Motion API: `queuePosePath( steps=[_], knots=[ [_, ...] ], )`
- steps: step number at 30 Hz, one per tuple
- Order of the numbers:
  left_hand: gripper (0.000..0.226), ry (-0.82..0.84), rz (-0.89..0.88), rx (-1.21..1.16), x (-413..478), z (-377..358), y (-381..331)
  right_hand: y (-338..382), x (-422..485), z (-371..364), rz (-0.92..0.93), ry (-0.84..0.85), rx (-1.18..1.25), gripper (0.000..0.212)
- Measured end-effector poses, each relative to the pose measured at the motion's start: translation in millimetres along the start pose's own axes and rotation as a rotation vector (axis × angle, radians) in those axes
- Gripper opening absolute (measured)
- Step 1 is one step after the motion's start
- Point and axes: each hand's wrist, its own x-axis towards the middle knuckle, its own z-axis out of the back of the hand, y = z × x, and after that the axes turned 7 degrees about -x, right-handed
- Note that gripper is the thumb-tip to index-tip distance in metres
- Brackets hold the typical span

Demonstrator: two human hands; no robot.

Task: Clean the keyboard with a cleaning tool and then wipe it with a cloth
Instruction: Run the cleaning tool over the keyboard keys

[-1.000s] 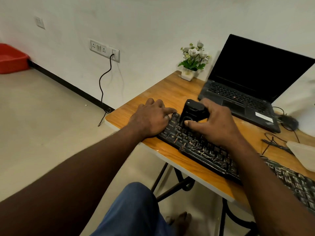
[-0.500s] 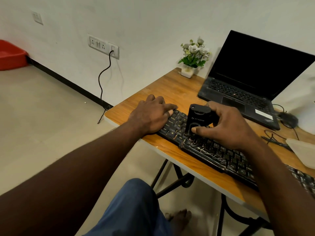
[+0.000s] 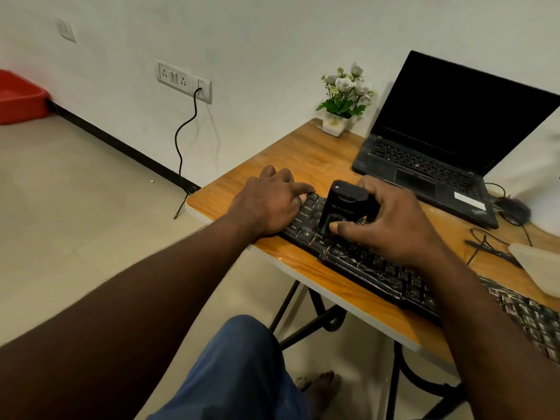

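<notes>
Two hands on keyboard (image 3: 372,271): L hand (image 3: 269,204) rests loose on Ctrl/Shift end; R hand (image 3: 394,225) grips cleaning tool (image 3: 342,204), logo unreadable.

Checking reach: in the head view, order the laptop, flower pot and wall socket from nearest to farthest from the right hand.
1. Laptop, just behind the right hand.
2. Flower pot, table's back corner.
3. Wall socket, far left.
</notes>
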Motion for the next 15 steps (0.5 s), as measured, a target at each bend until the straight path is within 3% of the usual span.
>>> queuePosePath(
  steps=[3,7,11,15],
  knots=[
    [0.045,-0.007,-0.001,0.002,-0.6,0.7,-0.4,7.1,-2.1,-0.1,0.05,0.113,0.095,0.033],
    [0.043,-0.005,0.009,0.001,-0.5,0.5,-1.5,3.6,4.2,-7.9,0.026,-0.05,-0.028,0.033],
    [0.042,0.004,0.004,0.006,-0.7,1.9,-2.2,5.1,5.3,-3.1,0.06,0.067,0.019,0.03],
    [0.04,0.003,0.008,0.001,-1.6,2.3,-3.7,4.0,8.3,-3.4,0.021,0.007,-0.014,0.039]
  ],
)
